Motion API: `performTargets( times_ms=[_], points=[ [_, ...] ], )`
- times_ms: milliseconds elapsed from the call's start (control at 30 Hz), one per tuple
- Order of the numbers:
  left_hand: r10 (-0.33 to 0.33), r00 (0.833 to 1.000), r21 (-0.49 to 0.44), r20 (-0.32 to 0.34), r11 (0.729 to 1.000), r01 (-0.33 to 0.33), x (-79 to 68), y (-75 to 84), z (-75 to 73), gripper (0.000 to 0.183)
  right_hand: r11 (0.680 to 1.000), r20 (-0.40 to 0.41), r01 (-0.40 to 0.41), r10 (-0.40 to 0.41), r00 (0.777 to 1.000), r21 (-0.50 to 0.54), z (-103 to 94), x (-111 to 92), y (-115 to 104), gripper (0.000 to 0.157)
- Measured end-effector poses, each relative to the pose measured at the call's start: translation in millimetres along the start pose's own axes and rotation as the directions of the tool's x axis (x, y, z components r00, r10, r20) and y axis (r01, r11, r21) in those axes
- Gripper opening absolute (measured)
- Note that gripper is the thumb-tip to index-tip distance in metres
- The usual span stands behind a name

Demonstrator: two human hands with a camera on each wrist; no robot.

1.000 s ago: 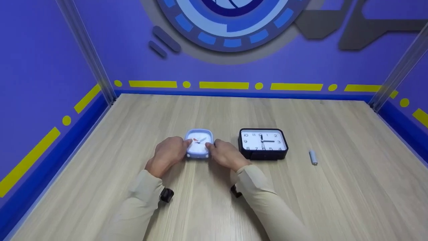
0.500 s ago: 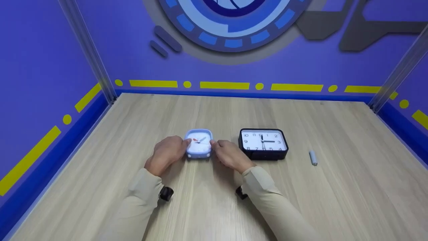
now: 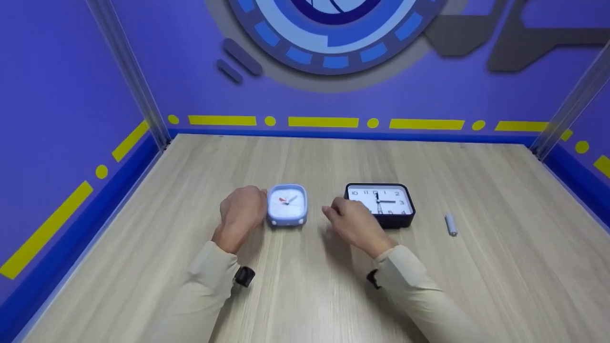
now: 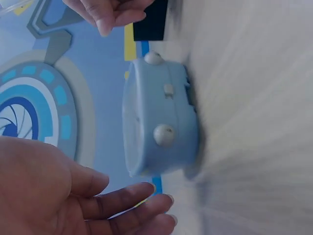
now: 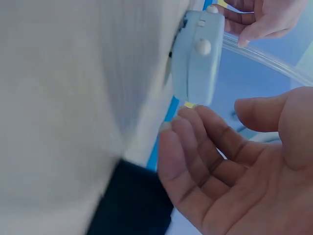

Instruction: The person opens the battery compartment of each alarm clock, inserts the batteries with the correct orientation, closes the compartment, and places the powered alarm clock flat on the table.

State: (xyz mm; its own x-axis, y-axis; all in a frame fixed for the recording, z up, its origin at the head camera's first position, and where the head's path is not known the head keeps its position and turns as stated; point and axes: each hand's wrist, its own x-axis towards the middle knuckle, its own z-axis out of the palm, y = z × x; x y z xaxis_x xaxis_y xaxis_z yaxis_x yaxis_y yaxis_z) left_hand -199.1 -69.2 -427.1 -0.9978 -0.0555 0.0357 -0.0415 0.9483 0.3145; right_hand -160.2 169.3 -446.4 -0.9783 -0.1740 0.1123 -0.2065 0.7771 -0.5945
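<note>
A small light-blue alarm clock (image 3: pixel 287 205) lies face up on the wooden table, its white dial toward the head camera. Beside its left edge is my left hand (image 3: pixel 242 209); the left wrist view shows its fingers (image 4: pixel 132 205) loosely extended, with a gap to the clock (image 4: pixel 164 115). My right hand (image 3: pixel 355 221) is off to the clock's right, over the lower left corner of a black rectangular clock (image 3: pixel 386 202). In the right wrist view its fingers (image 5: pixel 195 147) are relaxed and hold nothing, apart from the blue clock (image 5: pixel 198 58).
A small grey cylinder (image 3: pixel 451 225), like a battery, lies on the table (image 3: pixel 305 286) right of the black clock. Blue-purple panels (image 3: pixel 157 71) with yellow marks wall in the back and sides.
Both hands have let go of the blue clock. The right hand has moved right, in front of the black clock; the left has drawn slightly away from the blue clock's edge.
</note>
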Motion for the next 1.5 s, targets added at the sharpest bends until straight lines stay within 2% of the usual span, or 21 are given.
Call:
performTargets(
  times_ms=[133,233,333,533,600,767,867,967,1067,1200,1267,1400,1500],
  points=[
    [0.066,0.994,-0.057,-0.086,0.996,-0.071,-9.8,9.3,-4.7,0.044,0.999,-0.038,0.031,-0.031,0.999,0.008,-13.4,-11.6,5.4,0.023],
    [0.131,0.978,-0.102,-0.165,0.984,-0.149,-18.2,16.0,-7.5,0.039,0.998,-0.078,0.062,-0.062,0.995,0.001,-21.8,-16.3,11.6,0.023],
    [0.191,0.960,-0.130,-0.204,0.967,-0.220,-26.8,24.1,-7.7,0.036,0.997,-0.104,0.078,-0.079,0.991,-0.014,-29.3,-20.4,19.2,0.022],
    [0.317,0.924,-0.186,-0.216,0.915,-0.358,-41.0,44.0,5.1,0.038,0.995,-0.159,0.082,-0.090,0.983,-0.053,-45.9,-27.2,36.7,0.018],
    [0.345,0.917,-0.227,-0.200,0.894,-0.386,-45.0,52.1,10.9,0.037,0.995,-0.194,0.079,-0.090,0.977,-0.065,-52.5,-27.1,40.8,0.016],
    [0.398,0.906,-0.313,-0.143,0.850,-0.423,-51.8,74.6,24.8,0.025,0.995,-0.278,0.026,-0.052,0.959,-0.095,-64.2,-24.6,50.5,0.014],
    [0.430,0.892,-0.349,-0.137,0.822,-0.450,-52.5,87.2,32.0,0.021,0.992,-0.326,-0.013,-0.029,0.945,-0.125,-67.8,-23.4,58.0,0.015],
    [0.440,0.886,-0.364,-0.146,0.809,-0.462,-51.3,97.5,38.0,0.023,0.985,-0.380,-0.044,-0.022,0.925,-0.165,-71.9,-21.7,66.3,0.017],
    [0.421,0.894,-0.352,-0.152,0.823,-0.447,-49.3,106.9,42.1,0.029,0.975,-0.411,-0.082,-0.009,0.912,-0.204,-76.6,-20.1,75.3,0.022],
    [0.355,0.919,-0.304,-0.174,0.868,-0.393,-45.4,120.9,46.3,0.024,0.957,-0.387,-0.141,0.034,0.921,-0.253,-81.4,-18.6,86.1,0.031],
    [0.324,0.928,-0.288,-0.186,0.885,-0.366,-43.2,127.7,49.1,0.022,0.948,-0.384,-0.157,0.042,0.922,-0.275,-82.5,-18.2,91.1,0.029],
    [0.317,0.932,-0.284,-0.172,0.890,-0.356,-39.4,138.8,56.2,0.033,0.942,-0.383,-0.157,0.033,0.923,-0.297,-80.9,-17.2,101.1,0.021],
    [0.329,0.934,-0.279,-0.143,0.892,-0.356,-38.3,142.3,62.1,0.040,0.949,-0.342,-0.147,0.045,0.939,-0.279,-77.5,-15.3,105.7,0.024]
  ],
)
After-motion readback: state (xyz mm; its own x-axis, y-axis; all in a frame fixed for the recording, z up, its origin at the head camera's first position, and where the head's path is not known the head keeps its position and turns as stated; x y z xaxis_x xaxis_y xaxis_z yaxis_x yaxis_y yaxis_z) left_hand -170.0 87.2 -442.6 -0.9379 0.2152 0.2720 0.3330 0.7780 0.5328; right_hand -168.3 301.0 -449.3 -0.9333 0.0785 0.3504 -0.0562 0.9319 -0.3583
